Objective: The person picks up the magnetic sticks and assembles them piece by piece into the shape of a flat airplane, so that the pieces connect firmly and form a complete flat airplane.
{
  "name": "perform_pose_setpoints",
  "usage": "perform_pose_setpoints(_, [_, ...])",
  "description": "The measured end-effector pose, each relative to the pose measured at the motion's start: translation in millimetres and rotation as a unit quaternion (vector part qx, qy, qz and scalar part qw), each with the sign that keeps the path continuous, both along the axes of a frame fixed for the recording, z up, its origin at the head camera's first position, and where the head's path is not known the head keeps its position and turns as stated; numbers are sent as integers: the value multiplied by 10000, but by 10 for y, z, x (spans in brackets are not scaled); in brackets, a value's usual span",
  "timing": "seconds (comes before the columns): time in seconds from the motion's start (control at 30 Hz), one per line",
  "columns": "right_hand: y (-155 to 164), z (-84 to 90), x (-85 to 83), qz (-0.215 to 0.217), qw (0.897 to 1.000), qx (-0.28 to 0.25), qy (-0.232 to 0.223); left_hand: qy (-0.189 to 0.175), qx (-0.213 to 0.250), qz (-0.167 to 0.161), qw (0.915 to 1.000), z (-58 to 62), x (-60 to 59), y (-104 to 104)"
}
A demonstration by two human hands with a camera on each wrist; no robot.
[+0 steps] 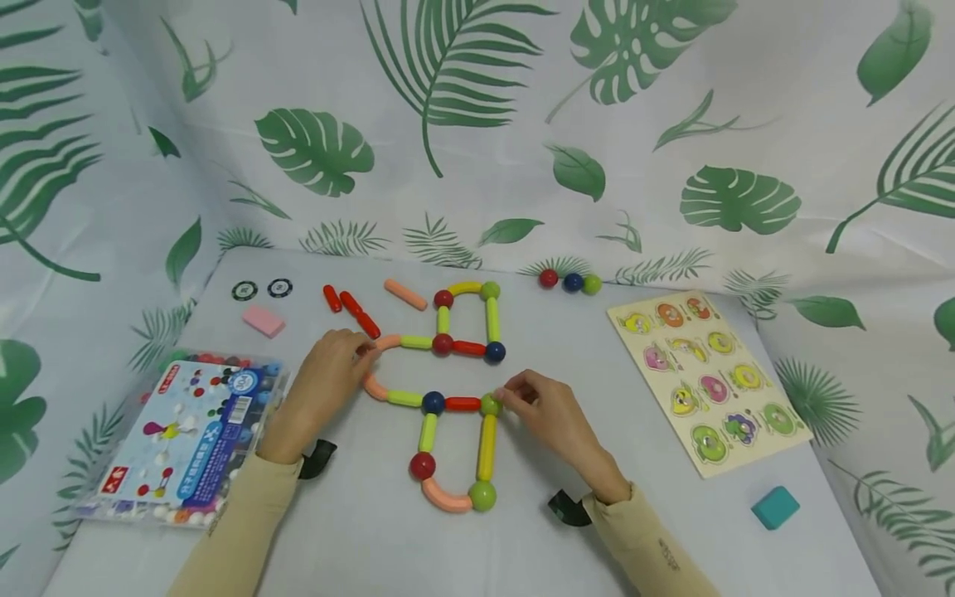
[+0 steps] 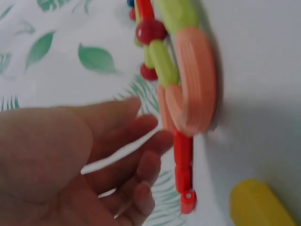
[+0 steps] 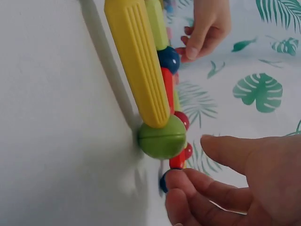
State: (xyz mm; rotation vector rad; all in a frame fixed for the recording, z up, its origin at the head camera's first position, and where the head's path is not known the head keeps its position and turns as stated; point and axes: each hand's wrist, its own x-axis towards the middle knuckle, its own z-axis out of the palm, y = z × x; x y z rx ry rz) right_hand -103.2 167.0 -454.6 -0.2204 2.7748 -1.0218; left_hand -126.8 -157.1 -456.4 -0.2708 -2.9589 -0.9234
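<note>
Far left, a clear plastic case with a printed label (image 1: 182, 439). Beside it the left hand (image 1: 324, 381), fingers loose and parted, tips right at the salmon-pink ribbed plastic bend (image 1: 375, 386); contact, I can't tell. Beyond it, glossy red plastic rods (image 1: 360, 314) lie unattached. Centre table, the bend and lime rods (image 1: 405, 399) link two loops, far and near, both looking complete. On the right, there's a gap between the shiny navy ball (image 1: 495, 352) and the lime-green grooved ball (image 1: 490, 404). There's the right hand (image 1: 555, 419), thumb and fingers apart, by that lime ball. Three spare balls (image 1: 573, 283) sit unused beyond.
</note>
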Motion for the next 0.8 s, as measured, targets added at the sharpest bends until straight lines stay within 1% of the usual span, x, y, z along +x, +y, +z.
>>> perform_pose_setpoints(0.1, [-36, 19, -76, 57, 9996, -123, 244, 13, 67, 367, 9993, 6, -45, -113])
perform_pose_setpoints(0.2, [-102, 41, -213, 96, 9983, -216, 531, 0, 19, 482, 9988, -16, -45, -195])
perform_pose_setpoints(0.27, [-175, 64, -357, 144, 9973, -273, 672, -40, 7, 488, 9988, -41, -20, -219])
perform_pose_setpoints(0.43, [-430, 73, -833, 393, 9958, -387, 737, 88, -91, 376, 9992, -107, 65, -169])
perform_pose_setpoints(0.63, [-805, 41, -1392, 695, 9944, -447, 654, 360, -87, 172, 9992, -126, 117, -28])
perform_pose_setpoints(0.77, [-1068, 15, -1673, 911, 9934, -507, 473, 615, -79, -21, 9981, -125, 116, 16])
perform_pose_setpoints(0.8, [-1130, 3, -1731, 957, 9935, -455, 422, 679, -95, -62, 9976, -126, 114, 18])
